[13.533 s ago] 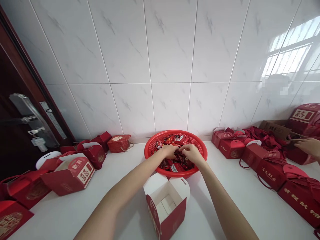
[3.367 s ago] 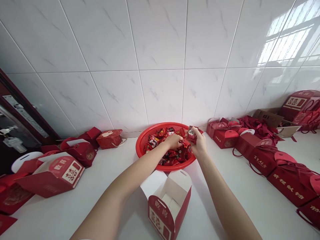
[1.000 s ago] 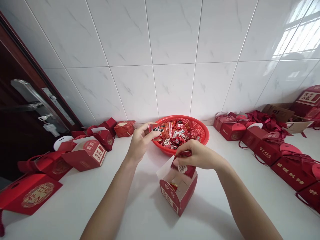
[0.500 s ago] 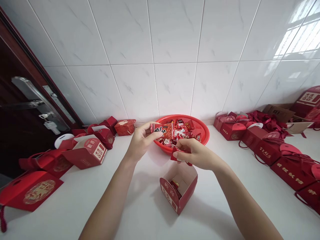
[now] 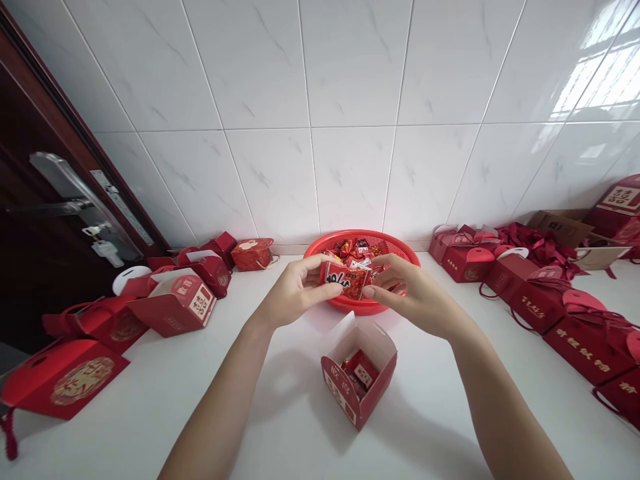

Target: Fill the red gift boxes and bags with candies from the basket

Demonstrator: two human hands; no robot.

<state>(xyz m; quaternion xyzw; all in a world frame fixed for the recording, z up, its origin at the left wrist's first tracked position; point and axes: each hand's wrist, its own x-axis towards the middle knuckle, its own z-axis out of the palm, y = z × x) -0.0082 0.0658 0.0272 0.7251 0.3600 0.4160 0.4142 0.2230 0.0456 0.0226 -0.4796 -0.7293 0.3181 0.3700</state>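
Note:
My left hand (image 5: pixel 295 290) pinches a red snack packet (image 5: pixel 345 280) with dark and white lettering, in front of a red plastic basket (image 5: pixel 320 243). At the packet's right end, my right hand (image 5: pixel 415 293) has its thumb and fingers closed on the edge. Behind both hands, the basket holds several wrapped sweets (image 5: pixel 361 248), partly hidden. Below the hands, an open red gift box (image 5: pixel 377 393) stands on the white counter, with its top flaps up. Inside it lies a small red packet (image 5: pixel 363 370) with a white label, among other wrapped pieces.
Red gift boxes stand at the left (image 5: pixel 180 300) and in a row at the right (image 5: pixel 530 293). Dark red ribbons (image 5: pixel 525 240) and a brown cardboard box (image 5: pixel 560 227) lie at the back right. A tiled wall (image 5: pixel 350 173) closes off the back; a door handle (image 5: pixel 65 207) is at far left.
My right hand has let go of its small red packet, which now lies in the gift box, and has moved up to the snack packet. My left hand has shifted slightly right and down.

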